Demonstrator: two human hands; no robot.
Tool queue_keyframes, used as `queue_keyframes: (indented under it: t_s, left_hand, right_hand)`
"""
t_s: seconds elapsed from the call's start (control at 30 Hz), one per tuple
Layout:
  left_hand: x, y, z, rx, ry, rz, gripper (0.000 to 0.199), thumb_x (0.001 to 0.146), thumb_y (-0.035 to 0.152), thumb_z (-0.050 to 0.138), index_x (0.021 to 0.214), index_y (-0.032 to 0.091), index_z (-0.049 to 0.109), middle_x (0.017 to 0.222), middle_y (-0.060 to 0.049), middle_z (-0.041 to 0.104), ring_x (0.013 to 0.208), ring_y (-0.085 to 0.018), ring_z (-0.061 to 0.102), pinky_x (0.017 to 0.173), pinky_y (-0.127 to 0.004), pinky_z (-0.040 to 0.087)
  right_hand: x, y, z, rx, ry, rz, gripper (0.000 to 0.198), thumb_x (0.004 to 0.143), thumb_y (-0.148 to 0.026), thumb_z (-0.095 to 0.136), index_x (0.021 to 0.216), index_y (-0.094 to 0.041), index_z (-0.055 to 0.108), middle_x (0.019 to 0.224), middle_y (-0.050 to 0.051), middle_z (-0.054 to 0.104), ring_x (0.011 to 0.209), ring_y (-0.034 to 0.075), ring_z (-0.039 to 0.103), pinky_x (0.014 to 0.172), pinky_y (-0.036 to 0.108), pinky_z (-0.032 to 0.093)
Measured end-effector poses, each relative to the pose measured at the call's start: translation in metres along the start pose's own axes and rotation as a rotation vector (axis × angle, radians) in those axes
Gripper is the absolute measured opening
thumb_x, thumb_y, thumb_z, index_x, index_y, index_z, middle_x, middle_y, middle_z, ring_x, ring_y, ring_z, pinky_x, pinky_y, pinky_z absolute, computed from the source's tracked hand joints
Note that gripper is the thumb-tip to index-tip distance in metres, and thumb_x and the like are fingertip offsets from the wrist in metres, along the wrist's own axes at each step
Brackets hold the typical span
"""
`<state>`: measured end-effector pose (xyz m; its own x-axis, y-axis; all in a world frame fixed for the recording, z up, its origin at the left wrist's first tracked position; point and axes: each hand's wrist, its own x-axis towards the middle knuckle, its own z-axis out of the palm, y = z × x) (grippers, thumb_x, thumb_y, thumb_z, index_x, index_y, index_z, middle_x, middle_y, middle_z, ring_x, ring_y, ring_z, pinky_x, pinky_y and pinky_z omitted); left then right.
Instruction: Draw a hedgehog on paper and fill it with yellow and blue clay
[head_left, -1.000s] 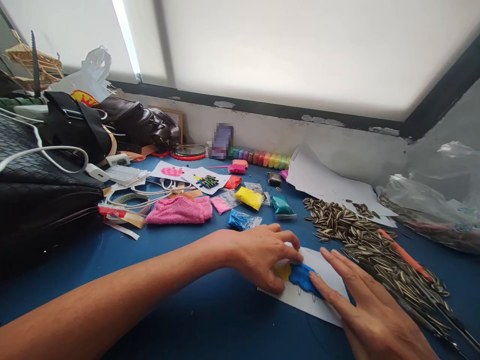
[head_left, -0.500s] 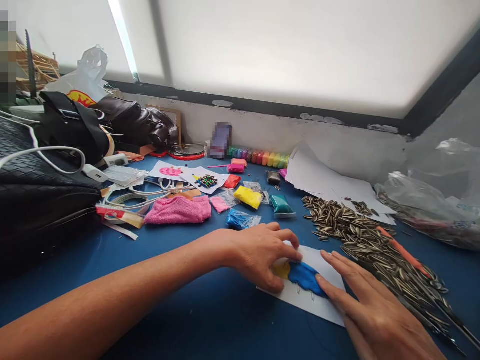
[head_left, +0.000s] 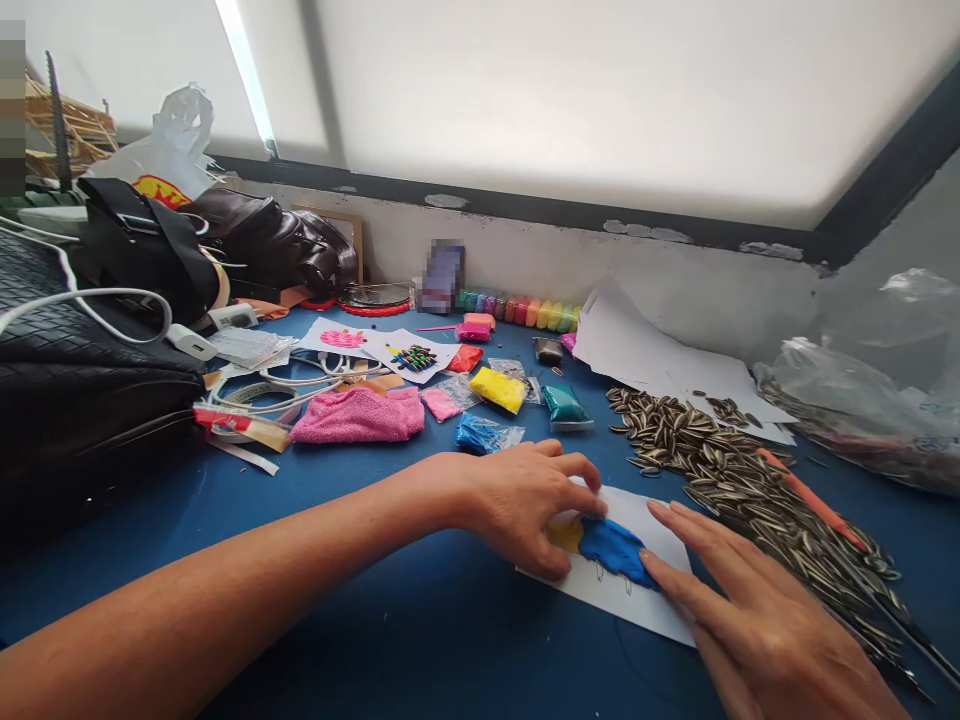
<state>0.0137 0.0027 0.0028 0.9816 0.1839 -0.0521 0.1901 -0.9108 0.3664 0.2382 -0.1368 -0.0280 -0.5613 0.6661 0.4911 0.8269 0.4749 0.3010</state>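
A sheet of white paper (head_left: 600, 602) lies on the blue table, with a flat patch of blue clay (head_left: 616, 549) and a smaller yellow patch (head_left: 567, 535) at its left end. Small drawn legs show below the blue. My left hand (head_left: 529, 505) rests on the paper's left part, its curved fingers and thumb spread around the yellow patch, holding nothing. From the right, my right hand (head_left: 757, 600) stays open, fingers stretched out, and one fingertip touches the right edge of the blue clay.
Striped sunflower seeds (head_left: 697, 450) are heaped at right, with an orange-handled tool (head_left: 810, 495) on them. Beyond my left hand lie bags of yellow clay (head_left: 499, 390), teal clay (head_left: 566, 405) and blue clay (head_left: 484, 433). A pink cloth (head_left: 358, 415) and black bag (head_left: 90, 400) are left.
Both hands keep nearly the same places on the paper. The whole view has shifted slightly; the clay looks unchanged.
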Motion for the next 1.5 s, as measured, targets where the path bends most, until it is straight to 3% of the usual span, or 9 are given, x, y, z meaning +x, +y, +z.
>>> queue_keyframes:
  t_s: [0.2, 0.3, 0.43, 0.53, 0.77, 1.07, 1.23, 1.5]
  left_hand:
    - [0.001, 0.000, -0.001, -0.006, 0.008, 0.021, 0.054, 0.077, 0.036, 0.063, 0.128, 0.018, 0.054, 0.139, -0.006, 0.047, 0.115, -0.024, 0.048, 0.102, -0.035, 0.036]
    - [0.000, -0.001, -0.001, -0.007, 0.015, 0.018, 0.051, 0.077, 0.036, 0.064, 0.124, 0.016, 0.055, 0.139, -0.007, 0.047, 0.115, -0.023, 0.048, 0.102, -0.034, 0.037]
    - [-0.001, -0.003, 0.000, -0.029, 0.026, 0.019, 0.050, 0.076, 0.036, 0.064, 0.121, 0.016, 0.055, 0.137, -0.007, 0.048, 0.114, -0.024, 0.048, 0.100, -0.035, 0.038]
    - [-0.002, -0.003, -0.001, -0.065, 0.013, -0.021, 0.052, 0.076, 0.038, 0.066, 0.122, 0.017, 0.054, 0.136, -0.009, 0.046, 0.116, -0.025, 0.047, 0.100, -0.036, 0.039]
    - [-0.002, -0.003, -0.002, -0.112, -0.019, -0.083, 0.053, 0.076, 0.040, 0.070, 0.121, 0.016, 0.054, 0.136, -0.011, 0.040, 0.123, -0.026, 0.043, 0.103, -0.035, 0.038]
    - [0.000, -0.003, -0.002, -0.106, -0.033, -0.106, 0.057, 0.076, 0.041, 0.071, 0.123, 0.015, 0.053, 0.136, -0.011, 0.042, 0.123, -0.027, 0.044, 0.105, -0.037, 0.039]
    - [0.000, -0.001, -0.003, -0.114, -0.034, -0.117, 0.060, 0.077, 0.040, 0.071, 0.127, 0.015, 0.050, 0.136, -0.011, 0.043, 0.124, -0.026, 0.043, 0.105, -0.036, 0.038]
    - [0.000, 0.001, -0.003, -0.120, -0.016, -0.123, 0.063, 0.074, 0.038, 0.073, 0.130, 0.019, 0.050, 0.131, -0.009, 0.045, 0.119, -0.024, 0.046, 0.103, -0.034, 0.040]
  right_hand:
    - [-0.001, 0.001, -0.001, 0.048, -0.066, 0.077, 0.045, 0.086, -0.012, 0.046, 0.128, -0.021, 0.061, 0.142, 0.010, 0.053, 0.125, 0.027, 0.056, 0.089, 0.038, 0.057]
    - [0.004, -0.002, -0.001, 0.037, -0.078, 0.062, 0.047, 0.088, -0.015, 0.047, 0.131, -0.023, 0.060, 0.146, 0.010, 0.049, 0.126, 0.028, 0.055, 0.090, 0.040, 0.056]
    - [0.012, -0.008, 0.001, 0.030, -0.053, 0.043, 0.038, 0.092, -0.030, 0.050, 0.127, -0.022, 0.064, 0.142, 0.015, 0.052, 0.122, 0.031, 0.057, 0.087, 0.042, 0.057]
    - [0.013, -0.006, 0.003, 0.101, -0.044, 0.108, 0.034, 0.095, -0.029, 0.049, 0.125, -0.022, 0.063, 0.134, 0.013, 0.057, 0.117, 0.026, 0.061, 0.086, 0.038, 0.057]
    - [0.034, 0.005, -0.001, 0.315, -0.094, 0.263, 0.019, 0.094, -0.030, 0.053, 0.098, -0.025, 0.071, 0.089, 0.004, 0.067, 0.078, 0.016, 0.066, 0.064, 0.024, 0.056]
    - [0.048, 0.009, 0.011, 0.396, -0.276, 0.241, 0.021, 0.093, -0.022, 0.053, 0.096, -0.028, 0.072, 0.092, 0.004, 0.066, 0.080, 0.017, 0.063, 0.071, 0.030, 0.055]
    - [0.054, 0.009, 0.010, 0.449, -0.349, 0.278, 0.018, 0.091, -0.023, 0.051, 0.086, -0.025, 0.068, 0.083, 0.003, 0.065, 0.073, 0.018, 0.061, 0.064, 0.031, 0.052]
    - [0.054, 0.006, 0.019, 0.462, -0.376, 0.353, 0.021, 0.092, -0.024, 0.044, 0.080, -0.022, 0.061, 0.078, 0.005, 0.062, 0.071, 0.021, 0.058, 0.064, 0.036, 0.049]
